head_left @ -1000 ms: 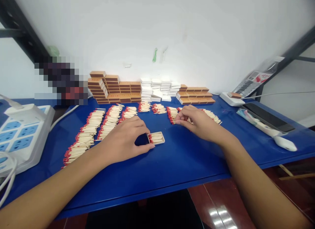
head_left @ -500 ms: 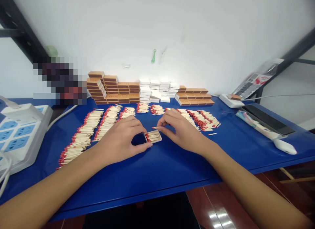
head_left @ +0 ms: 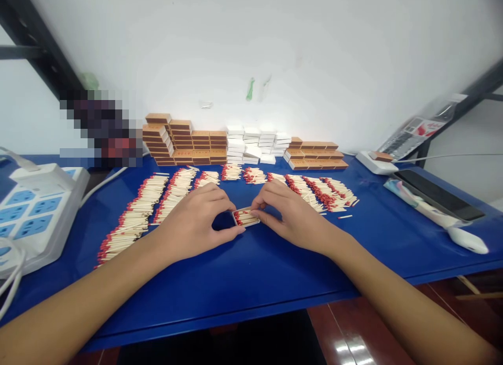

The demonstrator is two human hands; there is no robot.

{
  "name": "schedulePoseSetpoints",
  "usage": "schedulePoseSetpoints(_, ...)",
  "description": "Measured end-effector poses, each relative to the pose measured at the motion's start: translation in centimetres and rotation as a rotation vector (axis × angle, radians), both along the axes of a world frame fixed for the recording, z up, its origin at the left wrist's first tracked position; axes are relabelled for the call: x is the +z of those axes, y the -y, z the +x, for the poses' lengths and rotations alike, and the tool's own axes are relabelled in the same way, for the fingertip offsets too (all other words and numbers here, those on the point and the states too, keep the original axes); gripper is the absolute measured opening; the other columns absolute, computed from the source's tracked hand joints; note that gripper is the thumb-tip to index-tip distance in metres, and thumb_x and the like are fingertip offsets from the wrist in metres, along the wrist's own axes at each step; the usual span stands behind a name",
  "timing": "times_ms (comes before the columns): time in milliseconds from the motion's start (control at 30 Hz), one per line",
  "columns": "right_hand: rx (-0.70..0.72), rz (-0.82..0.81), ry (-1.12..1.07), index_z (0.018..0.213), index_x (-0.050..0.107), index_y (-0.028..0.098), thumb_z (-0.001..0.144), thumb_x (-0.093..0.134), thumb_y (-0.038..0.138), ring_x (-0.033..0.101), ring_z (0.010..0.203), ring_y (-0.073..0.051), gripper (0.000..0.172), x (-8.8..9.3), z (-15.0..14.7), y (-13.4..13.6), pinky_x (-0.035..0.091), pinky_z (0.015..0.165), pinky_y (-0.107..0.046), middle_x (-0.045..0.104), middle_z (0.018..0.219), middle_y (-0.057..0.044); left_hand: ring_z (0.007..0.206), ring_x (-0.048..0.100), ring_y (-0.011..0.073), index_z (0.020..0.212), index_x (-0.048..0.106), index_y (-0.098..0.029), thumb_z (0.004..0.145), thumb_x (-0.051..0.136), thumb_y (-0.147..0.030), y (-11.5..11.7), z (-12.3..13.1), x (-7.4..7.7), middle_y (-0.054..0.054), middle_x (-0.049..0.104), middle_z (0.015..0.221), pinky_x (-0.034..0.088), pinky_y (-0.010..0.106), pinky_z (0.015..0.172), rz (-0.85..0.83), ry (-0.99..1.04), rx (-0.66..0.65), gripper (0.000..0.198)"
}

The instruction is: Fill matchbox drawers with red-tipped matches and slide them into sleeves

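My left hand (head_left: 198, 218) grips the left end of a small white matchbox tray (head_left: 250, 224) between thumb and fingers, on the blue tabletop. Red-headed matches (head_left: 243, 217) lie lengthwise inside it, heads to the left. Over the tray's right end, my right hand (head_left: 291, 214) pinches a match, its red head pointing left above the others. The fingertips hide its rear end. Rows of loose matches (head_left: 133, 213) fan out behind and to the left of my hands, with another pile (head_left: 326, 193) to the right.
Against the wall stand stacked brown matchboxes (head_left: 200, 156), white trays (head_left: 236, 145) and more brown boxes (head_left: 316, 163). On the left sits a power strip (head_left: 58, 218) with cables. At right lie a phone (head_left: 440, 195), a wrapped white item (head_left: 467, 240) and a white adapter (head_left: 377, 163).
My right hand has brought the match left from beside the tray to over the matches inside. The left hand keeps its hold on the tray. The view has shifted slightly.
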State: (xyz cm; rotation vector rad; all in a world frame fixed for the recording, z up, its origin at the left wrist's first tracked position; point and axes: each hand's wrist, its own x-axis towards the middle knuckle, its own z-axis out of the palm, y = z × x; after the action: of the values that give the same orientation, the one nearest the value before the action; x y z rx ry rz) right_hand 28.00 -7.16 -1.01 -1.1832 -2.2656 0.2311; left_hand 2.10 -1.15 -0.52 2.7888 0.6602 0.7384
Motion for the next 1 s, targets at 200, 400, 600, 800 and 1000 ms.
schedulePoseSetpoints(200, 0.002, -0.015, -0.003, 0.105, 0.063, 0.024, 0.11, 0.06, 0.023, 0.059, 0.103, -0.025, 0.006, 0.1, 0.1, 0.1, 0.049, 0.088, -0.041, 0.066, 0.103, -0.007, 0.098, 0.067, 0.0246, 0.099, 0.077, -0.021, 0.098, 0.079, -0.046, 0.0, 0.0, 0.0, 0.005, 0.076, 0.098, 0.054, 0.042, 0.09, -0.014, -0.005, -0.002, 0.025)
schedulePoseSetpoints(400, 0.037, -0.046, -0.033, 0.102, 0.064, 0.024, 0.109, 0.061, 0.022, 0.062, 0.1, -0.025, 0.008, 0.6, -0.6, 0.6, 0.051, 0.087, -0.041, 0.068, 0.101, -0.007, 0.099, 0.068, 0.0254, 0.1, 0.077, -0.021, 0.098, 0.079, -0.046, -0.1, 0.0, 0.0, 0.006, 0.076, 0.098, 0.054, 0.042, 0.091, -0.017, 0.005, -0.004, 0.024)
schedulePoseSetpoints(600, 0.046, -0.096, -0.072, 0.099, 0.066, 0.024, 0.109, 0.064, 0.029, 0.063, 0.099, -0.024, 0.012, 0.7, -0.5, 0.7, 0.052, 0.086, -0.04, 0.069, 0.099, -0.006, 0.097, 0.068, 0.0254, 0.097, 0.077, -0.022, 0.097, 0.079, -0.044, 0.0, 0.0, 0.2, 0.005, 0.076, 0.096, 0.053, 0.042, 0.089, -0.052, -0.02, 0.006, 0.023)
schedulePoseSetpoints(800, -0.02, -0.112, -0.025, 0.101, 0.068, 0.024, 0.108, 0.064, 0.024, 0.063, 0.096, -0.022, 0.008, 0.5, 0.3, 0.6, 0.051, 0.083, -0.038, 0.067, 0.102, -0.006, 0.099, 0.068, 0.0246, 0.1, 0.078, -0.022, 0.098, 0.08, -0.044, 0.1, 0.0, 0.2, 0.004, 0.076, 0.097, 0.053, 0.041, 0.09, -0.056, -0.01, -0.007, 0.022)
schedulePoseSetpoints(1000, -0.005, -0.201, -0.05, 0.098, 0.067, 0.023, 0.108, 0.064, 0.027, 0.061, 0.09, -0.02, 0.011, 0.4, 0.0, 0.5, 0.049, 0.079, -0.035, 0.065, 0.097, -0.004, 0.1, 0.067, 0.0244, 0.099, 0.077, -0.022, 0.097, 0.08, -0.046, 0.0, 0.0, 0.0, 0.005, 0.076, 0.098, 0.054, 0.041, 0.09, -0.082, -0.023, -0.005, 0.024)
